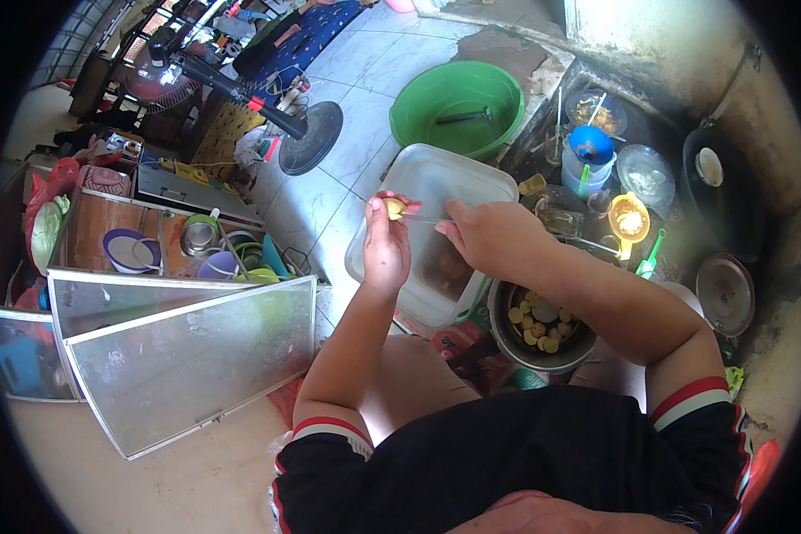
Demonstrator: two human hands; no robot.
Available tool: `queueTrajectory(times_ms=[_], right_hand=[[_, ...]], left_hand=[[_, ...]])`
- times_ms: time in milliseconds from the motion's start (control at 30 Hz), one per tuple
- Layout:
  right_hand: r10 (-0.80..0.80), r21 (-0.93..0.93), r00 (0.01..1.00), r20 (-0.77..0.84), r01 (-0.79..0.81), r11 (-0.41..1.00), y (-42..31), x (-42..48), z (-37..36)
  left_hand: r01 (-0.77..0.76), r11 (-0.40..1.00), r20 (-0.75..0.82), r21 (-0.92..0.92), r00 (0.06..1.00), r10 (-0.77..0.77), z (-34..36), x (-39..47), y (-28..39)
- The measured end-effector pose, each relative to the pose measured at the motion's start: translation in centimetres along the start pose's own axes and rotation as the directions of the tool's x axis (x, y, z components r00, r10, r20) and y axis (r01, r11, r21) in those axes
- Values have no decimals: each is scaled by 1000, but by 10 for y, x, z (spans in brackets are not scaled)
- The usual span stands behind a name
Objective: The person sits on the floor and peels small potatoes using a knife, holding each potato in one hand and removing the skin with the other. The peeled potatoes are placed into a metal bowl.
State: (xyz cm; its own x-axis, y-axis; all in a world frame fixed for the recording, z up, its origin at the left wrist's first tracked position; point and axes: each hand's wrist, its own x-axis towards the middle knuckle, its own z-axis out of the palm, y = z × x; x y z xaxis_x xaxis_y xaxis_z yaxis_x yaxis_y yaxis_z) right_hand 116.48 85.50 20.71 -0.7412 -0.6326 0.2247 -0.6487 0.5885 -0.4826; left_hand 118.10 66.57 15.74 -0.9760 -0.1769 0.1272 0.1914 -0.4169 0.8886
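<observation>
My left hand (386, 253) is raised over a translucent white plastic tub (434, 170), its fingers around a small yellow peeled piece that looks like potato (394, 208). From the right, my right hand (500, 237) grips a knife, and the thin knife blade (426, 218) reaches to the yellow piece; the handle is hidden in the fist. Brown matter (446, 270), too blurred to name, shows low in the tub. Under my right forearm stands a metal pot (504, 344) holding several pale yellow rounds (530, 334), partly covered by the arm.
Beyond the tub sits a green plastic basin (414, 107) with a dark-handled tool inside. Dishes, a blue bowl (591, 145) and a yellow strainer (629, 217) crowd the right. On the left are a standing fan (310, 137) and a cabinet with glass doors (200, 360). Someone's arm (284, 33) shows far back.
</observation>
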Motion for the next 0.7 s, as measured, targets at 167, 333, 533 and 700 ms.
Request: queueTrajectory(times_ms=[167, 333, 533, 700], right_hand=[[8, -21, 1000, 23, -7, 1000, -4, -1, 0], [-7, -11, 1000, 7, 7, 1000, 1, -1, 7], [-12, -1, 1000, 13, 12, 1000, -1, -1, 8], [7, -22, 1000, 17, -6, 1000, 3, 1, 13]], left_hand=[[85, 995, -35, -59, 996, -87, -5, 0, -1], [130, 977, -78, -169, 986, -145, 1, -2, -1], [-167, 981, -40, 95, 984, 172, 0, 2, -10], [161, 955, -87, -250, 978, -188, -2, -1, -8]])
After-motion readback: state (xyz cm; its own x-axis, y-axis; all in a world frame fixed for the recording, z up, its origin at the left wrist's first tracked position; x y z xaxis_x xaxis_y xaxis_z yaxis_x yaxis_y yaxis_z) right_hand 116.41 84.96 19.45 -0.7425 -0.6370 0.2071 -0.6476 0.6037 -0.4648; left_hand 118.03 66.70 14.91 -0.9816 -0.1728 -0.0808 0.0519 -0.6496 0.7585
